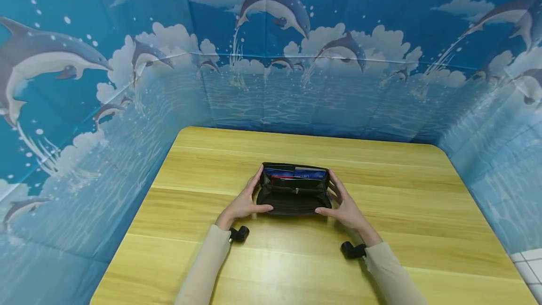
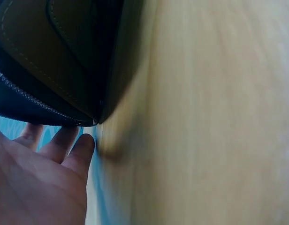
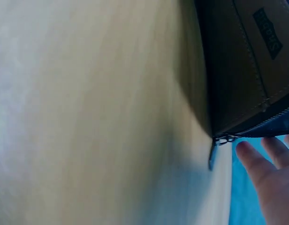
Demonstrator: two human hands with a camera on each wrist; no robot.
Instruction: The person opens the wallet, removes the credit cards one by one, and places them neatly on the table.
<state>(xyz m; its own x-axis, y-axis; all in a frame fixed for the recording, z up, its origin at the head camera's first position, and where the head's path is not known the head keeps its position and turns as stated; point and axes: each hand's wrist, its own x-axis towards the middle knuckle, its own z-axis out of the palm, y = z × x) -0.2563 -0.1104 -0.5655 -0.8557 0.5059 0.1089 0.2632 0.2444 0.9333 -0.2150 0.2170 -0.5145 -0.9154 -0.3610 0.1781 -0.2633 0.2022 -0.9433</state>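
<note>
A dark zip-around wallet (image 1: 292,205) is spread wide over the middle of the wooden table, its inside facing up toward the head camera. Blue cards (image 1: 311,173) show in slots along its far panel. At the wallet's left end my left hand (image 1: 244,202) grips it, thumb on the near edge and fingers at the far corner. My right hand (image 1: 348,208) holds the right end the same way. The zipper teeth (image 2: 29,97) run along the edge in the left wrist view. In the right wrist view a zipper pull (image 3: 212,154) hangs from the corner, beside a small label (image 3: 267,33).
The yellow wooden table (image 1: 296,267) has rounded far corners. Behind it and along both sides hangs a blue curtain (image 1: 271,93) printed with dolphins. Black wrist devices (image 1: 240,234) sit on both wrists, below light sleeves (image 1: 205,267).
</note>
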